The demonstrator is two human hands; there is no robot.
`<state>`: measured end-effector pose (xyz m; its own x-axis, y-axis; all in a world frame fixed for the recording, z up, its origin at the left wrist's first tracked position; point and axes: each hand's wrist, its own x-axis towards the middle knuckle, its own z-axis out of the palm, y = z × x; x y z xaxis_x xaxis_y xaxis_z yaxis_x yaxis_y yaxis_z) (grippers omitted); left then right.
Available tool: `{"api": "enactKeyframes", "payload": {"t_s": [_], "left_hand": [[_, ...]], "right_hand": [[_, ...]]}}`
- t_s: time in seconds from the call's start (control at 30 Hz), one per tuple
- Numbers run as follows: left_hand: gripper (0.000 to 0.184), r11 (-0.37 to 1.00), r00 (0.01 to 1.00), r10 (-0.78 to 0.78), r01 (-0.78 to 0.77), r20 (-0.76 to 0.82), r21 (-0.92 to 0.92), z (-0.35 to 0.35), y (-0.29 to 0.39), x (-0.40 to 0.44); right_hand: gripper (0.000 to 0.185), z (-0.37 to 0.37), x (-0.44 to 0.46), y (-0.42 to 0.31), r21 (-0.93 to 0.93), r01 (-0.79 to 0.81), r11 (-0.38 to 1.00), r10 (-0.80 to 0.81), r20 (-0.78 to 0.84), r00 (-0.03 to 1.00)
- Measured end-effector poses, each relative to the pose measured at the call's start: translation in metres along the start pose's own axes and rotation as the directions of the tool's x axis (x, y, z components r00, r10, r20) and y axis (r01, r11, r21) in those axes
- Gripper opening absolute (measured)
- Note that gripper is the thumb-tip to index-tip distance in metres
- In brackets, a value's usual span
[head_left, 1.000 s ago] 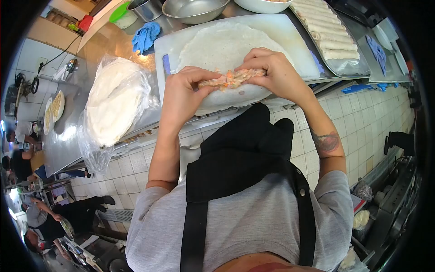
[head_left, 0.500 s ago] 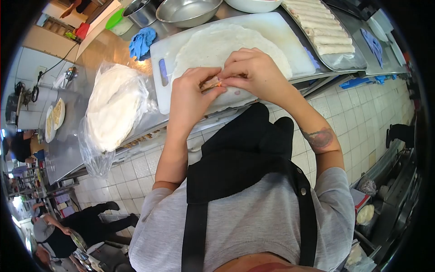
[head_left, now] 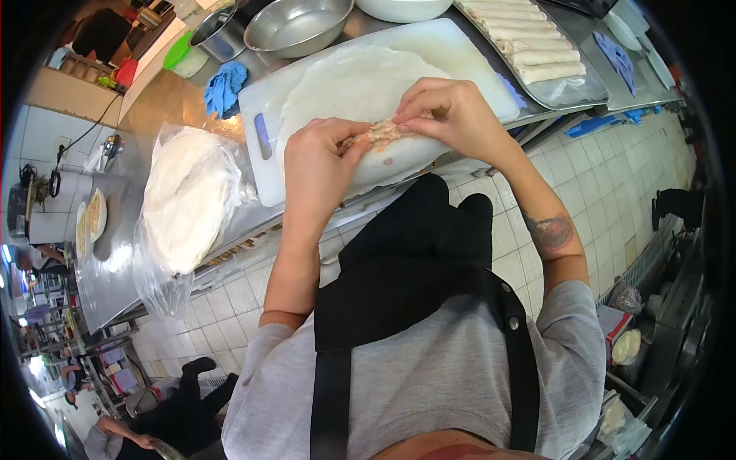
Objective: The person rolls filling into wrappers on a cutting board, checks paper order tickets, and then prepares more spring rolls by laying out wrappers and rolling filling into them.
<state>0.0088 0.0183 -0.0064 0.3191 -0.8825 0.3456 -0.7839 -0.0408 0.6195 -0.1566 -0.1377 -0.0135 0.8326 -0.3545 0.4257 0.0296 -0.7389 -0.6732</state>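
Note:
A round, thin sheet of white dough (head_left: 345,80) lies on the white cutting board (head_left: 452,42). Across its near part runs a strip of moist, shredded filling (head_left: 383,135), pale with orange bits. My left hand (head_left: 326,153) pinches the left end of that strip between thumb and fingers. At the other end, my right hand (head_left: 456,115) has its fingertips closed on the filling too. A small reddish-brown piece (head_left: 387,162) shows at the sheet's near edge.
Left of the board lies a stack of dough sheets (head_left: 184,203) in plastic. A blue cloth (head_left: 225,88), steel bowl (head_left: 299,27) and steel pot (head_left: 218,34) stand behind. A tray of rolls (head_left: 537,46) is at right. Another person (head_left: 165,414) is at lower left.
My hands have drawn apart, the right one moving rightward, and more of the filling strip shows between them. The view has shifted slightly. The person at lower left has moved.

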Motion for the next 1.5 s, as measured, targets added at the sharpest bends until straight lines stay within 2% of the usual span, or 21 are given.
{"api": "enactKeyframes", "payload": {"t_s": [0.1,0.2,0.3,0.4,0.5,0.6,0.67,0.73,0.8,0.9,1.0,1.1,1.2,1.3,1.4,1.5], "left_hand": [[0.025,0.994,0.995,0.093,-0.091,-0.023,0.059,0.002,0.003,0.000],[0.025,0.980,0.981,0.184,-0.178,-0.056,0.092,0.013,0.015,0.002],[0.027,0.969,0.975,0.219,-0.213,-0.035,0.125,0.022,0.023,0.008],[0.027,0.966,0.977,0.209,-0.201,-0.036,0.166,0.029,0.023,0.011],[0.027,0.967,0.977,0.210,-0.205,-0.022,0.152,0.028,0.026,0.013],[0.026,0.972,0.976,0.217,-0.214,-0.024,0.099,0.029,0.029,0.015],[0.027,0.969,0.974,0.223,-0.216,-0.049,0.119,0.035,0.028,0.019],[0.027,0.978,0.983,0.184,-0.181,-0.023,0.107,0.036,0.029,0.022],[0.027,0.981,0.988,0.157,-0.155,-0.007,0.116,0.037,0.029,0.025],[0.028,0.984,0.992,0.129,-0.127,-0.007,0.127,0.039,0.029,0.025],[0.029,0.988,0.991,0.133,-0.131,-0.023,0.078,0.042,0.030,0.024],[0.030,0.981,0.980,0.189,-0.184,-0.067,0.067,0.046,0.030,0.024],[0.030,0.976,0.980,0.196,-0.191,-0.035,0.108,0.048,0.036,0.024],[0.029,0.977,0.985,0.173,-0.172,0.009,0.123,0.050,0.039,0.029],[0.027,0.974,0.981,0.195,-0.195,0.017,0.113,0.054,0.037,0.029],[0.027,0.976,0.984,0.180,-0.180,0.011,0.124,0.049,0.037,0.027]], "right_hand": [[0.011,-0.001,0.002,0.004,0.237,0.024,0.971,-0.009,-0.063,0.998],[0.011,-0.018,0.003,-0.002,0.053,0.032,0.998,-0.030,-0.051,0.998],[0.010,-0.015,0.002,0.002,0.049,-0.071,0.996,0.068,0.050,0.996],[0.010,-0.020,0.001,0.004,-0.040,-0.123,0.992,0.124,0.032,0.992],[0.016,-0.026,0.000,0.014,-0.017,-0.109,0.994,0.110,0.079,0.991],[0.025,-0.029,0.000,0.010,0.270,-0.103,0.957,0.092,0.053,0.994],[0.029,-0.028,0.002,0.014,0.070,0.065,0.995,-0.072,0.098,0.993],[0.033,-0.026,0.003,0.016,-0.062,0.146,0.987,-0.136,0.146,0.980],[0.038,-0.023,0.004,0.015,-0.125,0.132,0.983,-0.108,0.184,0.977],[0.039,-0.029,0.003,0.011,-0.086,-0.076,0.993,0.092,0.211,0.973],[0.036,-0.032,-0.001,0.015,-0.070,-0.032,0.997,0.044,0.177,0.983],[0.031,-0.035,-0.004,0.019,-0.099,0.147,0.984,-0.139,0.086,0.987],[0.032,-0.039,-0.006,0.027,0.004,-0.023,1.000,0.022,0.108,0.994],[0.032,-0.044,-0.007,0.020,-0.118,-0.090,0.989,0.110,0.177,0.978],[0.034,-0.044,-0.012,0.025,-0.131,-0.060,0.990,0.079,0.142,0.987],[0.030,-0.044,-0.016,0.023,-0.060,0.042,0.997,-0.038,0.075,0.996]]}}
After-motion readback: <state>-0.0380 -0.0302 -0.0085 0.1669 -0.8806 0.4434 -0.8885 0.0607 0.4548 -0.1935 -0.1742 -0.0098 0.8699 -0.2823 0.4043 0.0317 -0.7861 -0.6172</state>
